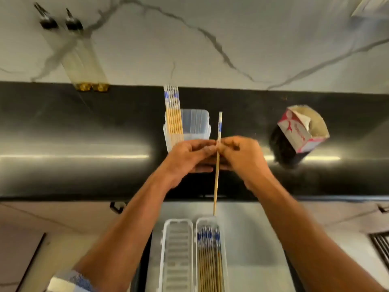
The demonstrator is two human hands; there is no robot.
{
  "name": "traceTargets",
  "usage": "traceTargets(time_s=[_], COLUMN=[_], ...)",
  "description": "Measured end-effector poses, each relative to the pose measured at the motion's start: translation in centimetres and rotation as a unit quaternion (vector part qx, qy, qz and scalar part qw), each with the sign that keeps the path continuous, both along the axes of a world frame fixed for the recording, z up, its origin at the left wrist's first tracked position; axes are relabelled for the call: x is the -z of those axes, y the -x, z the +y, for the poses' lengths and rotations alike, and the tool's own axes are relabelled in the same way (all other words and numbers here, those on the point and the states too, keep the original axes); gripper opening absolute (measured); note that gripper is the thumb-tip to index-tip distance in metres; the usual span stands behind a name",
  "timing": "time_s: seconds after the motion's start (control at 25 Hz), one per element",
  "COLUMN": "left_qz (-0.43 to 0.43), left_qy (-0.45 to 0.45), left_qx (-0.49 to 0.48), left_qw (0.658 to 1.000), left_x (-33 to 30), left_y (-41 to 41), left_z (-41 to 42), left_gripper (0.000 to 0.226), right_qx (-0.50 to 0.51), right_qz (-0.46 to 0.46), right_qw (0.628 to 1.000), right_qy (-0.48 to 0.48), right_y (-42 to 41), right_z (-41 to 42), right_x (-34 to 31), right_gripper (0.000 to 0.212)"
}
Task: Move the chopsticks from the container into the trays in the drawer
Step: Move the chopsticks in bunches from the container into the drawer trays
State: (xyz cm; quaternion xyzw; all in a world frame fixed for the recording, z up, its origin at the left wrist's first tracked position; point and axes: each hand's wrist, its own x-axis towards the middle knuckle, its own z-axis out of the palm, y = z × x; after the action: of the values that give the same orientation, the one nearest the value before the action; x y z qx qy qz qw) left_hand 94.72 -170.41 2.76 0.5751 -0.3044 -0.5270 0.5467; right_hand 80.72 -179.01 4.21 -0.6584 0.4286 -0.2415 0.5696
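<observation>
A clear plastic container (195, 125) stands on the black counter, with several bamboo chopsticks (173, 114) with white and blue tops leaning at its left side. My left hand (187, 157) and my right hand (242, 157) meet in front of it, and both pinch one chopstick (216, 173) that points from the counter down toward the drawer. In the open drawer lie two white trays: the left tray (177, 256) holds nothing, the right tray (211, 256) holds several chopsticks.
A torn red and white carton (303, 131) stands in a round holder at the right of the counter. Two clear bottles with black caps (82, 60) rest against the marble wall at the back left. The steel drawer floor (256, 249) shows beside the trays.
</observation>
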Motion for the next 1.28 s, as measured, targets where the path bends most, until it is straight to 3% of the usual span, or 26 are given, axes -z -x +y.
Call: traceTargets(time_s=[0.24,0.4,0.64,0.8,1.0,1.28], left_qz=[0.012,0.040,0.071,0.001,-0.208,-0.288], left_qy=[-0.174,-0.257,-0.315,-0.336,-0.357,-0.425], left_qx=[-0.029,-0.060,-0.083,-0.094,-0.008,0.028], left_qw=[0.984,0.964,0.943,0.937,0.911,0.858], left_x=[12.5,16.9,20.5,23.0,24.7,26.3], left_y=[7.9,10.2,13.0,13.1,13.7,14.3], left_z=[5.5,6.5,7.4,6.9,4.5,3.5], left_gripper=[0.020,0.012,0.011,0.022,0.030,0.028], right_qx=[-0.025,-0.025,-0.065,-0.111,-0.126,-0.150], right_qz=[0.184,0.281,0.444,0.496,0.516,0.520], right_qw=[0.982,0.958,0.892,0.860,0.847,0.839], right_qy=[-0.029,-0.047,-0.054,-0.053,-0.026,-0.047], right_y=[6.0,8.1,9.7,9.4,8.5,7.4], right_z=[8.3,11.5,15.6,16.2,16.1,16.1], right_x=[13.6,17.4,21.6,22.4,23.4,24.6], right_gripper=[0.017,0.014,0.015,0.017,0.023,0.028])
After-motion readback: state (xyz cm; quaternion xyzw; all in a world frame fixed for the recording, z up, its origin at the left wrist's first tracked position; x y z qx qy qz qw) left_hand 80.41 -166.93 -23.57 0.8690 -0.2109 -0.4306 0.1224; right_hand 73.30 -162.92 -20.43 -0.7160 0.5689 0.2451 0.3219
